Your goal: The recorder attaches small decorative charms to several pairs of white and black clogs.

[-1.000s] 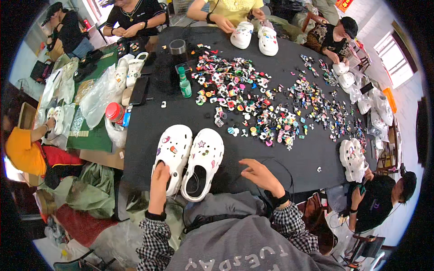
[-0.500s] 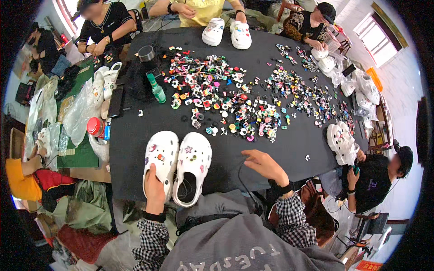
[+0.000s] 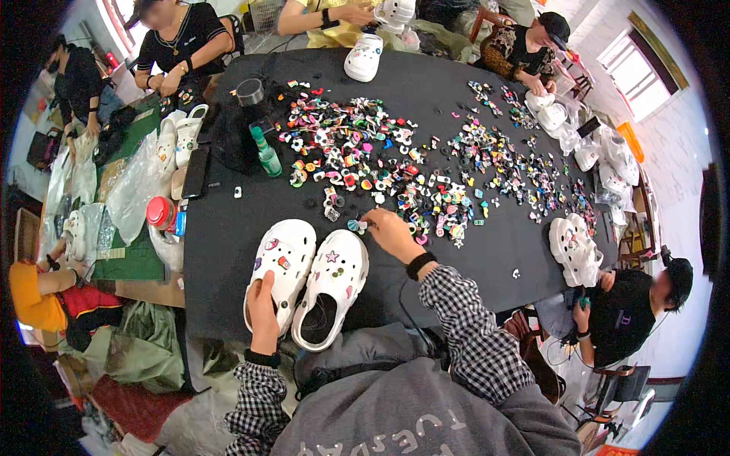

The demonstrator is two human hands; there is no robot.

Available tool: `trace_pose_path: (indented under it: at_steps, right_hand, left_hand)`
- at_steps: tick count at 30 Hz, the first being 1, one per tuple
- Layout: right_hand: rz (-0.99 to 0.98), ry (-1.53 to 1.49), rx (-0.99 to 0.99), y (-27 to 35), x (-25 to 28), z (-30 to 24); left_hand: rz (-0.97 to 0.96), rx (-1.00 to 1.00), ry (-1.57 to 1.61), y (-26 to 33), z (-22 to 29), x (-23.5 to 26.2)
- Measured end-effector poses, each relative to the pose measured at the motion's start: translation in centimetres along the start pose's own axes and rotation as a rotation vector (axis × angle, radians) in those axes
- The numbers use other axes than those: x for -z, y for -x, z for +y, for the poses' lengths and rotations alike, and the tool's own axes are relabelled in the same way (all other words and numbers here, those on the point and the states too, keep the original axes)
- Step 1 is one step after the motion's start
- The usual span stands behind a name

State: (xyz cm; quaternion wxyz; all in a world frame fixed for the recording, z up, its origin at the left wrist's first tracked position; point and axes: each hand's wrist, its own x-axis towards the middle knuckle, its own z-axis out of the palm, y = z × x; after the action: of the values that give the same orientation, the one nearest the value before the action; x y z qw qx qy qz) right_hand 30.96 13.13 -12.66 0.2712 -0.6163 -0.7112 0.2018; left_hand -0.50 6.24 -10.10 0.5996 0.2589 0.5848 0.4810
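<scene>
With 12 o'clock pointing away from the wearer, a charm-selecting step appears to be in progress. Two white clogs are lying side by side on the black table [image 3: 220,289], between 10 and 11 o'clock from the wearer's torso, and both are bearing charms. The left hand [image 3: 264,315] is closing around the outer side of the left clog [image 3: 293,234], some fingers being hidden. The right hand [image 3: 393,234] is hovering with fingertips drawn together at a blue shell-shaped charm [image 3: 352,225], at 1 o'clock from the clogs; whether it is pinching that charm, one cannot tell. The next move is probably calling for a firm fingertip hold on one small piece. The left clog and the right clog [image 3: 344,254] are pointing their toes between 12 and 1 o'clock, their long axes running nearly parallel, heels toward the wearer.
</scene>
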Motion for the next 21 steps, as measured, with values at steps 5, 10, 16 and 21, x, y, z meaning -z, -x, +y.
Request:
trace_pose_path:
  at_steps: [5,10,16,21]
  right_hand:
    - [-0.034,0.217,-0.031,-0.6,-1.8,-0.4]
    - [-0.039,0.182,-0.071,-0.1,-1.4,0.6]
    - [0.101,0.090,-0.104,0.3,0.2,2.6]
    - [0.116,0.081,-0.169,0.8,1.8,3.4]
  left_hand:
    - [0.045,-0.021,0.026,0.8,1.6,-1.9]
    - [0.047,-0.008,0.030,0.7,1.5,-1.6]
    - [0.023,0.029,0.103,-0.1,0.2,-0.5]
    - [0.000,0.057,0.149,0.6,1.1,-1.7]
